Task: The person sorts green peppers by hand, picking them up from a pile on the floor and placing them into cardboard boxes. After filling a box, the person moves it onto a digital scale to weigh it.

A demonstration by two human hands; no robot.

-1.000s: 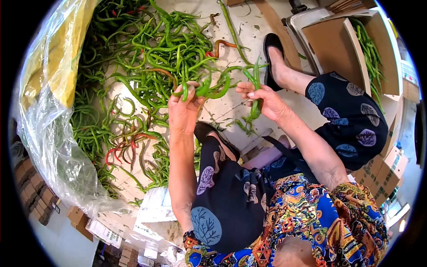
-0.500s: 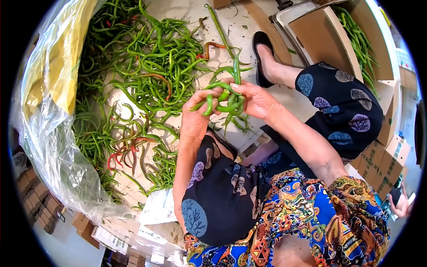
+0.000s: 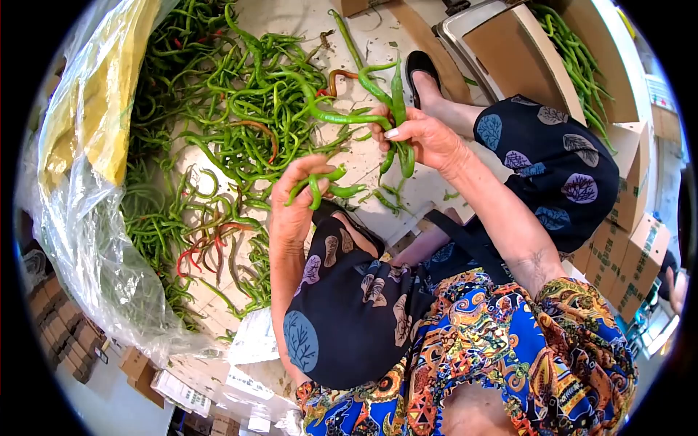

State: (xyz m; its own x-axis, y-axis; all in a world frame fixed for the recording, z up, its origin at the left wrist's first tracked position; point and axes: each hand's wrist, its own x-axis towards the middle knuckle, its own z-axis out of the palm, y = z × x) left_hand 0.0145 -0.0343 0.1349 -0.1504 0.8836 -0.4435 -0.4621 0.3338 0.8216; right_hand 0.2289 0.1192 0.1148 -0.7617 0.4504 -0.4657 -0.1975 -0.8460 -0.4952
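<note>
In my right hand (image 3: 422, 138) are several long green chili peppers (image 3: 398, 98), pinched between thumb and fingers, with their ends sticking out both ways. My left hand (image 3: 297, 196) is curled around a few shorter, curved green chili peppers (image 3: 320, 185). The two hands are apart, both raised over the pale surface at the right edge of a big heap of green chili peppers (image 3: 247, 116). Some reddish peppers (image 3: 211, 247) lie among the green ones. A single long pepper (image 3: 347, 40) lies beyond my right hand.
A clear plastic sheet with a yellow part (image 3: 94, 116) borders the heap at the left. At the upper right stands an open cardboard box (image 3: 618, 65) holding straight green peppers (image 3: 567, 58). Stacked cartons (image 3: 632, 269) are at the right. My shoe (image 3: 422, 73) rests near the box.
My hands have moved apart. The left went down and left with some short peppers, while the right stayed near its place, holding longer peppers that now spread out.
</note>
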